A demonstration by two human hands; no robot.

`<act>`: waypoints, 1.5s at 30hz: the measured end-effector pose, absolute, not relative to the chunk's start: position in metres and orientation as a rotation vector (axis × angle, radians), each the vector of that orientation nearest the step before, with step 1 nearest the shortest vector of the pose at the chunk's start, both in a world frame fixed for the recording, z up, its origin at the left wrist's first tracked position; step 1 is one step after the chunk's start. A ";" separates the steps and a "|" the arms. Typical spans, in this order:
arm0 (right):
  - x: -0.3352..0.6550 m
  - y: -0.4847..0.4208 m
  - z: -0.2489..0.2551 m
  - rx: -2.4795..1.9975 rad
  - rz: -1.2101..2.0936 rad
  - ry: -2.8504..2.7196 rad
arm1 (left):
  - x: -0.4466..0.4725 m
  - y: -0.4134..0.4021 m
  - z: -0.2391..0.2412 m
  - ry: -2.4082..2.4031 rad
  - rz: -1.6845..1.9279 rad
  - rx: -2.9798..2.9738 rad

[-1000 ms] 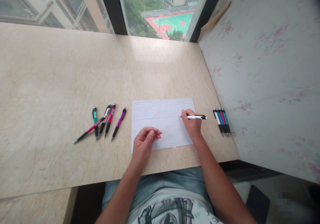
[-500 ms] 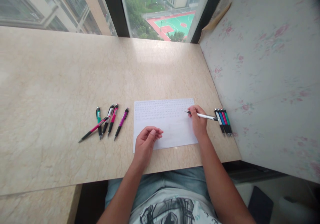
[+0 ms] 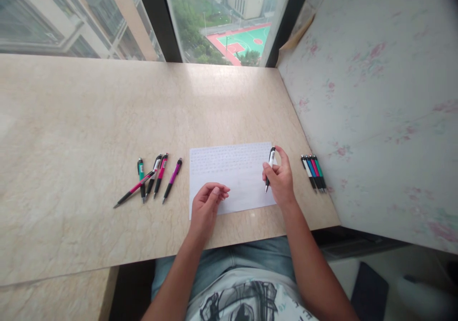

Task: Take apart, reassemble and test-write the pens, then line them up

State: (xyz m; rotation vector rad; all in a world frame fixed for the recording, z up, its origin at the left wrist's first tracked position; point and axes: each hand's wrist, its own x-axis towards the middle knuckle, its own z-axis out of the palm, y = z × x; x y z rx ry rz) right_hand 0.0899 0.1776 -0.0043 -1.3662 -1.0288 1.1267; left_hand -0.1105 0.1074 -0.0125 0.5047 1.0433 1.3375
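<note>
My right hand (image 3: 281, 180) grips a white ballpoint pen (image 3: 272, 158) with black ends, over the right part of a sheet of paper (image 3: 243, 192). The pen stands nearly upright, tip down, and my index fingertip is at its top end. Rows of small handwriting cover the upper part of the sheet. On the paper's lower left rests my left hand (image 3: 207, 201), its fingers loosely curled and the thumb against them, with nothing seen in it.
Left of the paper lie several pens: a purple one (image 3: 175, 173), pink ones, a white one (image 3: 154, 168) and a green one (image 3: 140, 170). A row of several pens (image 3: 315, 173) lies at the right by the papered wall (image 3: 375, 120). A window is behind the stone-patterned tabletop (image 3: 143, 106).
The white pen has turned in my right hand from lying almost level, tip leftward, to upright with its tip down. My index finger has stretched to its top. My left hand stays put.
</note>
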 end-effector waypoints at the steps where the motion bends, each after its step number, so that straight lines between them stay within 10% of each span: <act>1: 0.089 0.177 -0.005 -1.360 1.131 -1.024 | -0.111 0.107 -0.012 1.042 1.338 0.505; 34: 0.104 0.165 -0.013 -1.563 1.009 -1.133 | -0.111 0.109 -0.013 1.038 1.314 0.534; 45: 0.177 0.156 0.004 -1.991 0.275 -1.437 | -0.111 0.109 -0.011 1.053 1.326 0.519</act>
